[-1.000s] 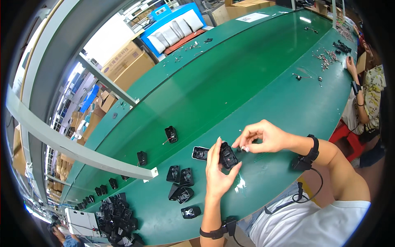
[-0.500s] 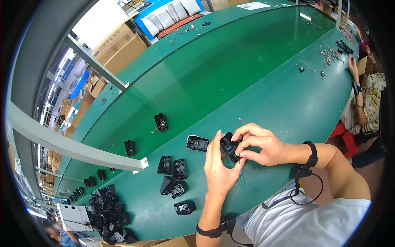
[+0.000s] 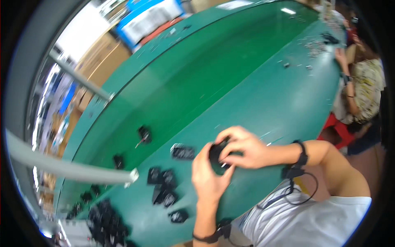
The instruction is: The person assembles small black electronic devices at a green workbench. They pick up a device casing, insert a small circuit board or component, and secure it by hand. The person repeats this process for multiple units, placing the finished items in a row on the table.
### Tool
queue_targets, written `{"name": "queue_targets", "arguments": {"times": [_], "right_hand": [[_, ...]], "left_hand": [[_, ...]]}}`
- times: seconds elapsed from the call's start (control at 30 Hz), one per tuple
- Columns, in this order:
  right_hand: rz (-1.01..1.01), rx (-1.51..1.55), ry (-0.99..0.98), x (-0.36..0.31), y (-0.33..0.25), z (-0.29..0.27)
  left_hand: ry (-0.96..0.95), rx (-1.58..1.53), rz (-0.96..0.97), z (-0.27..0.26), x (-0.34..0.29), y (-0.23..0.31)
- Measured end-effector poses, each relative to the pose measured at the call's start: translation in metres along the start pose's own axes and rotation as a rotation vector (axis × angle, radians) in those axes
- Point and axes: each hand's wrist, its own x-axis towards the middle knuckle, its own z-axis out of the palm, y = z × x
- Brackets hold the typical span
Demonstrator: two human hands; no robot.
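A small black plastic housing (image 3: 215, 155) is held between my two hands above the green table. My left hand (image 3: 207, 177) wraps its near-left side with thumb and fingers. My right hand (image 3: 247, 149) presses on its far right side, fingertips curled over it. Its inside is mostly hidden by fingers and motion blur; a small pale spot shows beside the right fingertips. Left of my hands lie a black open housing with a pale rim (image 3: 182, 152) and a cluster of similar black housings (image 3: 168, 178). A single black housing (image 3: 178, 216) lies nearer to me.
A large pile of black housings (image 3: 107, 224) fills the table's near left. On the green belt (image 3: 193, 86) sit a housing with a reddish wire (image 3: 144, 134) and several more. A grey metal bar (image 3: 70, 160) crosses the left. At right, a co-worker's hand (image 3: 340, 57) rests near scattered small parts (image 3: 317, 48).
The view has swung, shifting the scene leftward and blurring it. My hands have closed further around the housing, which is turned and more covered. The wire ends seen beside it earlier no longer show clearly.
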Motion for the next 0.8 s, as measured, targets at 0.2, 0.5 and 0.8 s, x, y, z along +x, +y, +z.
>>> {"name": "queue_targets", "arguments": {"times": [0.2, 0.5, 0.8], "right_hand": [[-0.01, 0.145, -0.045, 0.01, -0.014, 0.014], [0.1, 0.533, -0.26, 0.012, -0.01, -0.006], [0.079, 0.591, -0.246, 0.004, 0.005, 0.006]], "left_hand": [[0.292, -0.221, -0.011, 0.025, -0.013, -0.028], [0.022, 0.042, 0.115, -0.026, -0.001, 0.014], [0.008, 0.031, 0.158, -0.023, -0.003, 0.016]]}}
